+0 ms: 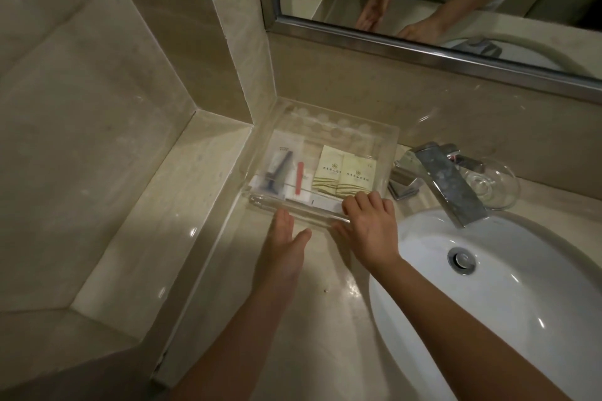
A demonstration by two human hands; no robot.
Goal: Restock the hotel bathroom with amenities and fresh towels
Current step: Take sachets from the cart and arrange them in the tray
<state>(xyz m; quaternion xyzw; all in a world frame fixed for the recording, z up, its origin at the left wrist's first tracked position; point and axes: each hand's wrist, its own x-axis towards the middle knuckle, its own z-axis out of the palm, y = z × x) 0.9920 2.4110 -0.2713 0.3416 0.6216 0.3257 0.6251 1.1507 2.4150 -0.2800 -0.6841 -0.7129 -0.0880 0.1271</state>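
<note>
A clear acrylic amenity tray [374, 133] sits on the beige counter in the corner below the mirror. Inside lie two cream sachets with green stripes [340, 174], a razor packet [277, 166] and a red-handled item in a wrapper [299, 177]. My right hand [368, 225] rests over the tray's front right rim, fingers curled on the edge. My left hand [285, 244] lies flat on the counter just in front of the tray's front rim, fingers apart, fingertips at the rim. No towels are in view.
A white basin [521, 319] with a chrome drain fills the right. A chrome faucet [439, 179] stands right of the tray, with a clear glass dish [492, 184] behind it. A framed mirror [423, 52] hangs above. Tiled wall and a ledge [156, 205] close the left.
</note>
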